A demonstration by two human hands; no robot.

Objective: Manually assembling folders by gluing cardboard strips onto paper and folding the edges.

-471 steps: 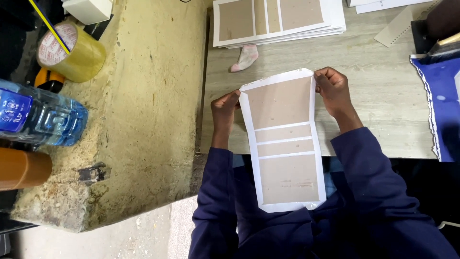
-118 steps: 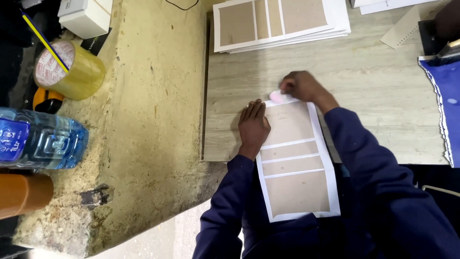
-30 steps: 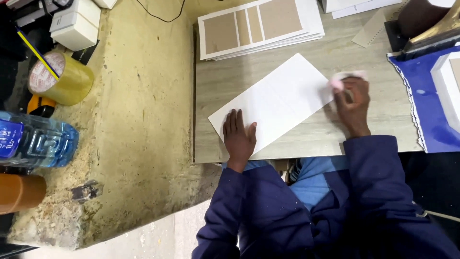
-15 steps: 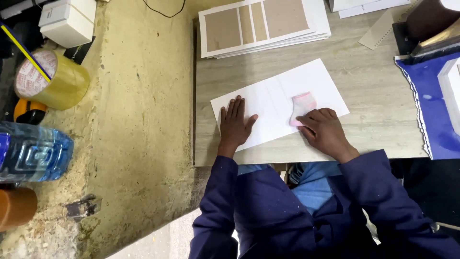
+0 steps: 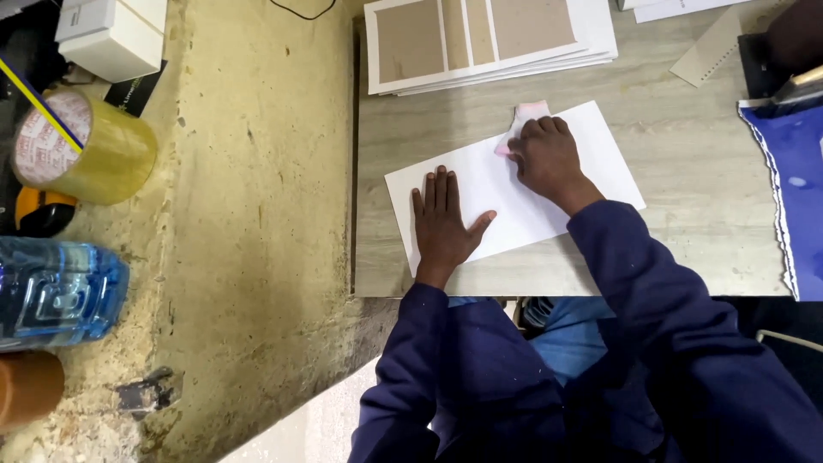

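Observation:
A white sheet lies plain side up, slightly tilted, on the grey wooden table. My left hand rests flat on its near left part with the fingers spread. At the sheet's far edge my right hand presses a small pink cloth onto the paper. The cloth sticks out beyond my fingertips. Dark blue sleeves cover both arms.
A stack of white sheets with brown panels lies at the back of the table. A blue sheet with a torn edge is at the right. On the rough yellowish ledge to the left stand a tape roll, a plastic bottle and white boxes.
The sheet, held up earlier with its brown panels showing, now lies plain side up. My right hand has wiped the pink cloth from the sheet's right end across to its far edge.

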